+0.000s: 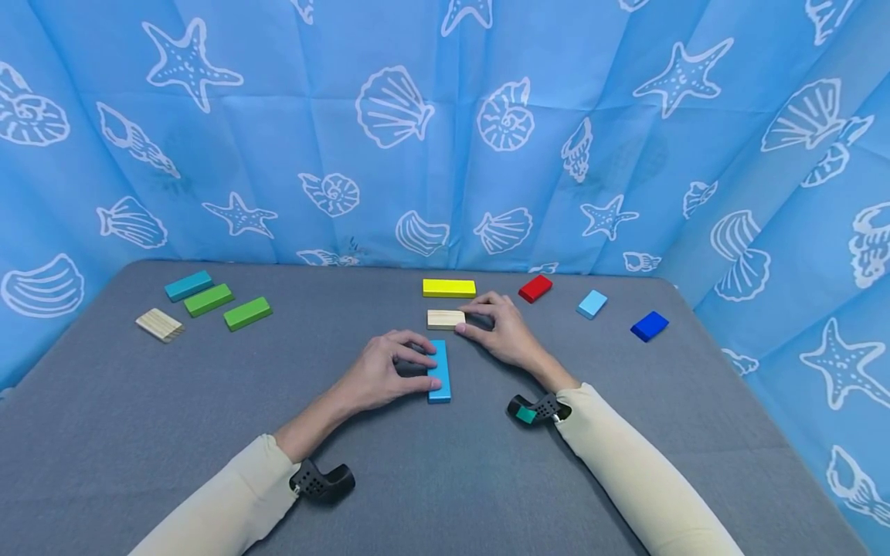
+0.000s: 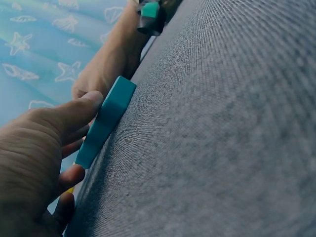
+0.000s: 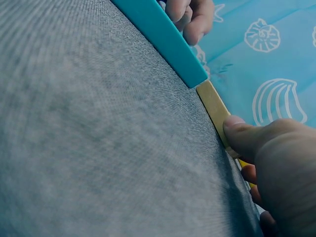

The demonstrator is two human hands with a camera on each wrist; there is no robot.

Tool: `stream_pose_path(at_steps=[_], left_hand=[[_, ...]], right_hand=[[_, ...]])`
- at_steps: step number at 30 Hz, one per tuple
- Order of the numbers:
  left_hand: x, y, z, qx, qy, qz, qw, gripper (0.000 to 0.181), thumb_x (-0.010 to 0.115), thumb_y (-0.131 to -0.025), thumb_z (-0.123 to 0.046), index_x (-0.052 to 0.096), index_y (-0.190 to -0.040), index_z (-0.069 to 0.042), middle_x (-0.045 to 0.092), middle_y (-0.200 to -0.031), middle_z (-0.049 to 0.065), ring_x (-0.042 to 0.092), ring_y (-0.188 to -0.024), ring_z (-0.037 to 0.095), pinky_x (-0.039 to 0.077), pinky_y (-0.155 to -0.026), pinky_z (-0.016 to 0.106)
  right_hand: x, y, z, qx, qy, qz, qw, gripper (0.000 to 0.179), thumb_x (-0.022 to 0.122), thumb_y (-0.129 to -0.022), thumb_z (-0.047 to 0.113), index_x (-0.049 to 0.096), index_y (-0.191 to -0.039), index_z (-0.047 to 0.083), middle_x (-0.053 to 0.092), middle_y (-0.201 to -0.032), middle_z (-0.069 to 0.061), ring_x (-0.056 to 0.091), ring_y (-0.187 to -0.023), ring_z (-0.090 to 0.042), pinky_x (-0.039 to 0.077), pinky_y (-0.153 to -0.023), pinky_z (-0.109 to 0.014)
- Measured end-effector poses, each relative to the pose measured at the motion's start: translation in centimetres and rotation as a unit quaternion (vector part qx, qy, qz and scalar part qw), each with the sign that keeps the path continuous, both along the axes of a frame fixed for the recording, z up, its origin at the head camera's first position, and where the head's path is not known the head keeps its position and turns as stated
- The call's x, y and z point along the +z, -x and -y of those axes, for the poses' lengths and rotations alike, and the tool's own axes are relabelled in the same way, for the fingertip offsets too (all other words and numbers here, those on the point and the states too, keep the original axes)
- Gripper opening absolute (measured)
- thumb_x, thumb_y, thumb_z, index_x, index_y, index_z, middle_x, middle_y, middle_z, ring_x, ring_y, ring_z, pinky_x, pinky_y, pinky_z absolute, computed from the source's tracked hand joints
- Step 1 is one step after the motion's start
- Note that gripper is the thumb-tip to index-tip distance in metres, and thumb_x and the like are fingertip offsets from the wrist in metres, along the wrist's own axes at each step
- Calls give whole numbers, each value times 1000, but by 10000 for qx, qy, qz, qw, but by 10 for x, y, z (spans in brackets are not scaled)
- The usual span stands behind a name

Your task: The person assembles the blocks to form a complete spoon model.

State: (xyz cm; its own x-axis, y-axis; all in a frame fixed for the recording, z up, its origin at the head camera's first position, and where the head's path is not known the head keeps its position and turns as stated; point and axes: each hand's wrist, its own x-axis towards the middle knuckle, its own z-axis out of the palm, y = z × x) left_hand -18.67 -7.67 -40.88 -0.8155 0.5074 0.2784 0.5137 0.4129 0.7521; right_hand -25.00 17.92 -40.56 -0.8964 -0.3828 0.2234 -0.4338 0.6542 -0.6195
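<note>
In the head view, a long light-blue block (image 1: 441, 392) lies at mid-frame on the grey desk (image 1: 431, 486), its long axis running up and down the frame. A wooden block (image 1: 441, 320) lies just above its upper end, crosswise, across a narrow gap; a yellow block (image 1: 449, 288) lies near, above that and parallel to it. The left hand (image 1: 381, 371) reaches in from the lower left and is the nearer to the light-blue block: thumb and fingers are spread along it, tips touching, though I cannot tell whether they squeeze it. The right hand (image 1: 502, 333), from the lower right, pinches the wooden block's right end between thumb and fingers. In the left wrist view, the light-blue block slants through the left half, the thumb at its upper part, fingers towards its lower end. In the right wrist view, the wooden block slants right of centre beneath the thumb, the light-blue block's end just beside it, up and left. No container shows in any view.
</note>
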Motion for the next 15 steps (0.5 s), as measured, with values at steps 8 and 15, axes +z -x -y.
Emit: stream_pose_path(at_steps=[8, 15], left_hand=[[1, 1, 0, -23, -31, 120, 9999, 28, 87, -82, -30, 82, -105, -14, 68, -120, -4, 58, -121, 22, 42, -103, 52], [1, 1, 0, -17, -54, 158, 9999, 28, 87, -82, -29, 82, -105, -14, 68, -119, -4, 58, -120, 22, 42, -104, 52]], right_hand=[[0, 1, 0, -47, 25, 24, 10000, 37, 78, -92, 27, 73, -125, 10, 62, -119, -10, 48, -112, -29, 39, -95, -49], [2, -2, 0, 63, 161, 123, 9998, 33, 79, -91, 27, 76, -120, 12, 64, -117, -7, 49, -110, -27, 38, -94, -48]])
